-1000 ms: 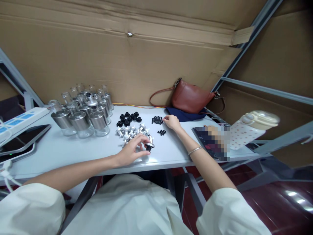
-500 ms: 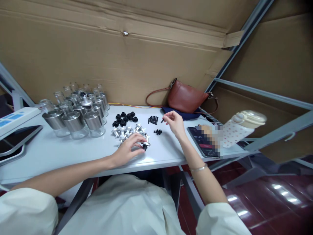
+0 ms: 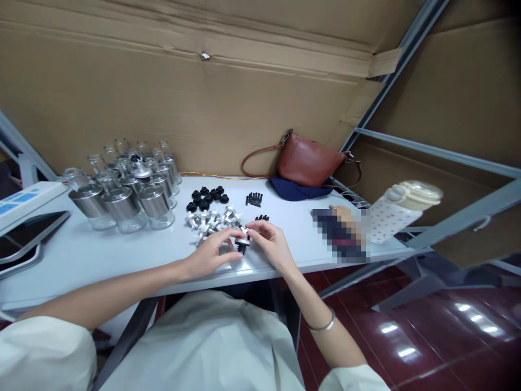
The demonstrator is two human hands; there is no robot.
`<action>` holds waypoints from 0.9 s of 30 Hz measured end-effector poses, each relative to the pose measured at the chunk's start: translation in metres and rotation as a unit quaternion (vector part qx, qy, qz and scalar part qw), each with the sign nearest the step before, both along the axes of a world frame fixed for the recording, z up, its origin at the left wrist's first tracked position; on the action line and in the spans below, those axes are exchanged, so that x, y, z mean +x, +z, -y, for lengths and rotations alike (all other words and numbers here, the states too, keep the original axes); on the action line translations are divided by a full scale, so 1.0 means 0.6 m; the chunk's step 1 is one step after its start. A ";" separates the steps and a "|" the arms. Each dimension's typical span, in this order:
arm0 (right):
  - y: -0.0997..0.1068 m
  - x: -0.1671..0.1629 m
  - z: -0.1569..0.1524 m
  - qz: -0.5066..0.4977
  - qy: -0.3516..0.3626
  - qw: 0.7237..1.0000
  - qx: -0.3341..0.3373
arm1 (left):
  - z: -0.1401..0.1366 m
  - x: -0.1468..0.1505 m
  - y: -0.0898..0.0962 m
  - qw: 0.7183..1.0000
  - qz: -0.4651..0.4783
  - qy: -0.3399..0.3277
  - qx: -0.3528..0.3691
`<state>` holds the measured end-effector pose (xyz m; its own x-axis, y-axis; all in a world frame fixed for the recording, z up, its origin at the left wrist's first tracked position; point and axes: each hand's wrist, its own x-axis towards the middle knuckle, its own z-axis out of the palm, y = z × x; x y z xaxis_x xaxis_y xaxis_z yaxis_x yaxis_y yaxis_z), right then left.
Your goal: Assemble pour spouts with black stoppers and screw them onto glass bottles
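One left hand: gripping pourer
Right hand: touching its top, grip unclear
Axis: standing near upright, black end pointing down

Soft light is covering the table. The floor is glaring in streaks; pixelation is masking a patch near the table's right corner.

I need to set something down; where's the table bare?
Between the bottles and left forearm; also right of the black pegs, in front of the blue cap. The middle is crowded: black stoppers, silver parts, left hand, right hand.
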<state>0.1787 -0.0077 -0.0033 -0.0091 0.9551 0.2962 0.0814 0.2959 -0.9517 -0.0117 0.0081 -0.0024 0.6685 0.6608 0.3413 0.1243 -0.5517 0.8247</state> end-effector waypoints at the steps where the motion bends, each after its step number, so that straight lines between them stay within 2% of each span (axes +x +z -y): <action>1: 0.000 -0.001 0.000 -0.011 -0.004 1.000 -0.007 | 0.000 0.000 0.001 1.000 -0.003 -0.005 0.007; 7: 0.007 -0.002 0.002 -0.049 -0.017 0.999 -0.007 | -0.001 0.000 0.006 0.998 -0.036 -0.041 0.025; 13: 0.017 0.007 0.006 -0.024 0.000 1.000 -0.006 | 0.001 -0.003 0.005 0.996 -0.055 -0.044 0.046; 23: 0.016 0.007 0.005 -0.002 -0.018 1.000 0.000 | -0.001 -0.003 0.005 0.992 -0.080 -0.069 0.068; 27: 0.016 0.009 0.005 0.010 0.001 1.000 -0.012 | -0.002 -0.003 0.003 0.990 -0.091 -0.076 0.082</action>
